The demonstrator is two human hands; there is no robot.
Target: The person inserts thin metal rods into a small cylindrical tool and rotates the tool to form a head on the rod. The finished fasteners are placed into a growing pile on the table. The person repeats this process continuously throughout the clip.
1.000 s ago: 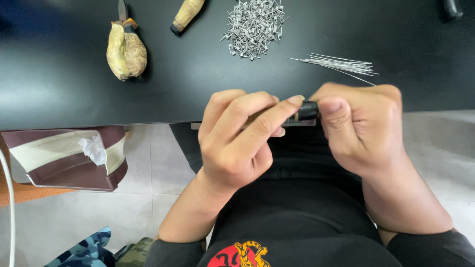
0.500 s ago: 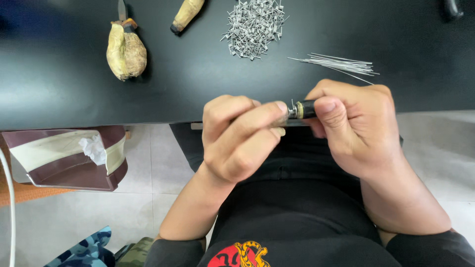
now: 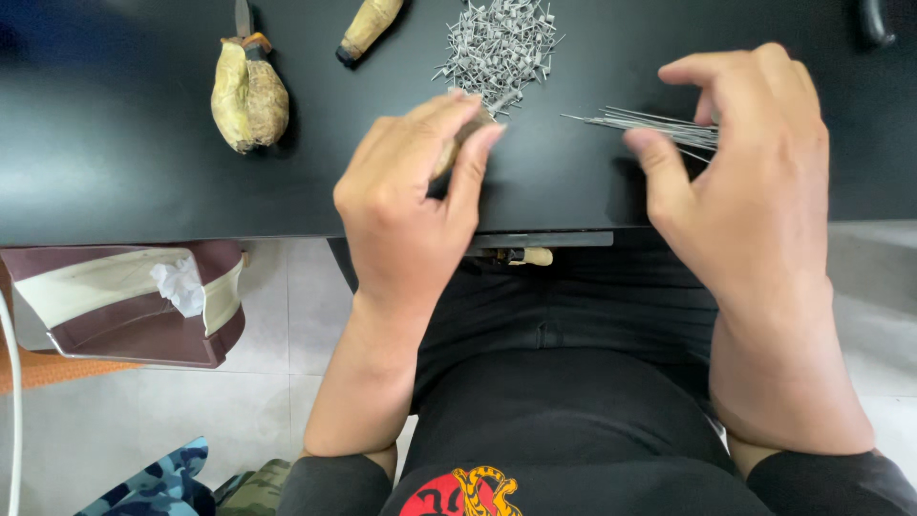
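A small tool [image 3: 457, 145] is gripped in the left hand [image 3: 411, 205] at upper centre, now raised from the table edge to the coil pile [image 3: 499, 40]; its tip is hidden by fingers. The right hand [image 3: 740, 182], parted from it, is spread narrowly over the wires [image 3: 650, 124], contact unclear.

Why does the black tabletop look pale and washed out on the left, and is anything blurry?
Head view: soft glare off the glossy table greys its left side; the left hand, right hand and wire pile look sharp; the thin rods stay crisp too.
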